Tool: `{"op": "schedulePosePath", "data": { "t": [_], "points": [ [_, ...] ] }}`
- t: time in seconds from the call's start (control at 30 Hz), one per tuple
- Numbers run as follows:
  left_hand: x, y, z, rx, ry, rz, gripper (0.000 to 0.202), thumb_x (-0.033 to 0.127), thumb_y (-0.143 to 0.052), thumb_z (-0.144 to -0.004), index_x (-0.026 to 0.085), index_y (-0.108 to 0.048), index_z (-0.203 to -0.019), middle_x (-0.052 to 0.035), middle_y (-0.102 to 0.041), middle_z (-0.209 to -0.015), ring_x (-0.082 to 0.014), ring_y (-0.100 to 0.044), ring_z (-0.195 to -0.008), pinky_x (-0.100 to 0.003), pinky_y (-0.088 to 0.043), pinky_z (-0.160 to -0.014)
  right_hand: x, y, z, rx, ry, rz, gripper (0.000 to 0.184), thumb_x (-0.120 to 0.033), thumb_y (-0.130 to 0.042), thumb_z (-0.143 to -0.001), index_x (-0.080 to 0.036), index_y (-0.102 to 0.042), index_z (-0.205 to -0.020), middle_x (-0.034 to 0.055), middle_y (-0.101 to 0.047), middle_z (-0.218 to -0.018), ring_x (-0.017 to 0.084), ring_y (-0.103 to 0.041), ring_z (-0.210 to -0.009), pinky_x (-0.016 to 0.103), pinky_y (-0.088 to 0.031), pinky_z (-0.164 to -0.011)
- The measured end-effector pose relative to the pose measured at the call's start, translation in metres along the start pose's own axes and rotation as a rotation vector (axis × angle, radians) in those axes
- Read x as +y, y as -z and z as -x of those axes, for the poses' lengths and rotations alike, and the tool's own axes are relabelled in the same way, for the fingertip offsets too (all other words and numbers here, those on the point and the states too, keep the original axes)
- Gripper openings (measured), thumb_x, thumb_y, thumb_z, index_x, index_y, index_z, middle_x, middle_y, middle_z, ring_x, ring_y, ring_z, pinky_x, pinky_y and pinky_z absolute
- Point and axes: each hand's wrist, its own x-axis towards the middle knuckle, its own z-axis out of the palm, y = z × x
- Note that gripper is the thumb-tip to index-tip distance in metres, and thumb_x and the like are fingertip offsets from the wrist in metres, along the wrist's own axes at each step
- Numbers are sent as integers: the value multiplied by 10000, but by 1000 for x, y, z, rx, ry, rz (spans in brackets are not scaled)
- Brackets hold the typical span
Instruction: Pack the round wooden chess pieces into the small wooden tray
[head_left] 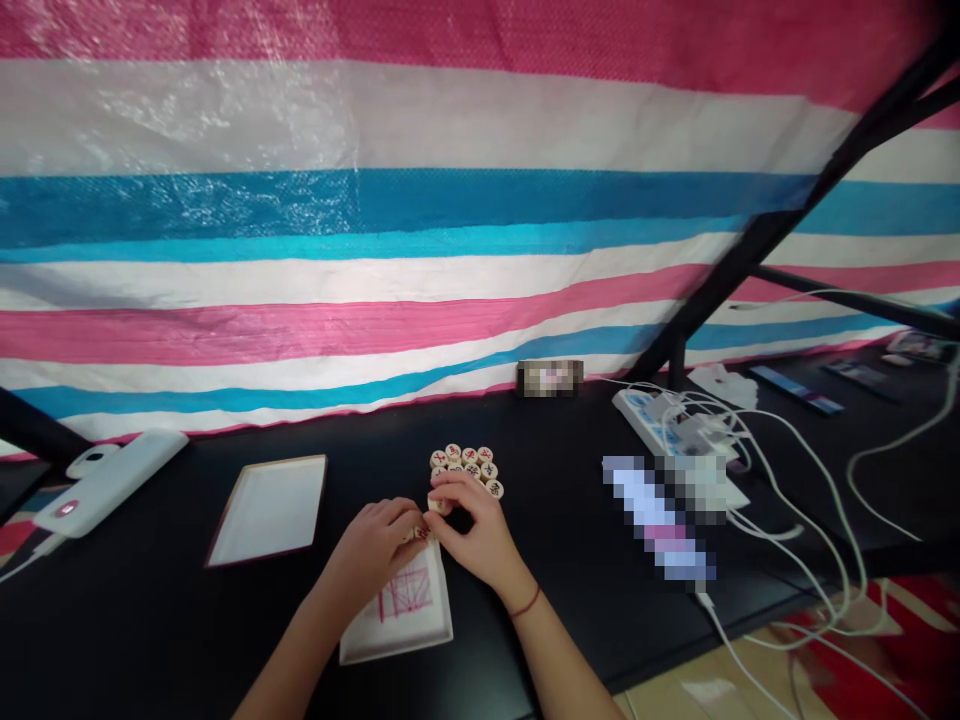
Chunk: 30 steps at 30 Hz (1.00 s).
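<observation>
My left hand (381,543) is closed around a few round Chinese chess pieces (418,534) with red characters, above the far end of a shallow white box (442,625). Red lines are drawn on the paper (409,592) inside that box. Thumb and fingers of my right hand (480,525) pinch a single pale chess piece (436,505) close to the left fingertips. Just beyond the right hand, several chess pieces (470,456) lie in rows on the black table, marked in red and black. My right fingers hide some of them.
A box lid (274,510) with a white inside lies to the left. Farther left is a white device (112,482) with a cable. To the right are a phone (660,520), a power strip (641,420) and tangled white cables (810,480). Striped sheeting (375,330) hangs behind the table.
</observation>
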Motion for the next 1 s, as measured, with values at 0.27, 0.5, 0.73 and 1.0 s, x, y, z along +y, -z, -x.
{"op": "schedulePosePath", "data": {
  "t": [0.27, 0.5, 0.73, 1.0],
  "points": [
    [-2, 3, 6, -16, 97, -72, 484, 380, -668, -836, 209, -524, -1265, -81, -656, -1121, -238, -610, -976, -370, -482, -810, 0, -2, 22, -52, 132, 310, 266, -83, -524, -795, -204, -613, -1015, 79, -626, -1022, 217, -587, -986, 386, -470, -893],
    [-4, 6, 10, -77, 120, -38, 228, 269, -640, -860, 227, -621, -1083, -34, -647, -986, -210, -582, -900, -344, -460, -774, -4, -12, 21, -176, 133, 445, 136, -104, -574, -800, -210, -620, -873, 50, -660, -961, 216, -564, -909, 364, -424, -805],
    [-6, 2, 9, -81, 127, -11, 198, 260, -643, -858, 233, -623, -1054, -27, -638, -973, -206, -569, -890, -339, -450, -785, -4, -11, 19, -207, 87, 424, 156, -88, -622, -774, -213, -617, -867, 37, -660, -980, 218, -549, -937, 369, -416, -844],
    [-5, 5, 8, -99, 131, -9, 196, 268, -626, -870, 234, -619, -1063, -32, -631, -970, -203, -568, -888, -333, -447, -781, -4, -8, 20, -236, 92, 410, 209, -51, -607, -705, -205, -591, -845, 43, -610, -973, 217, -520, -945, 370, -420, -867]
  ]
}}
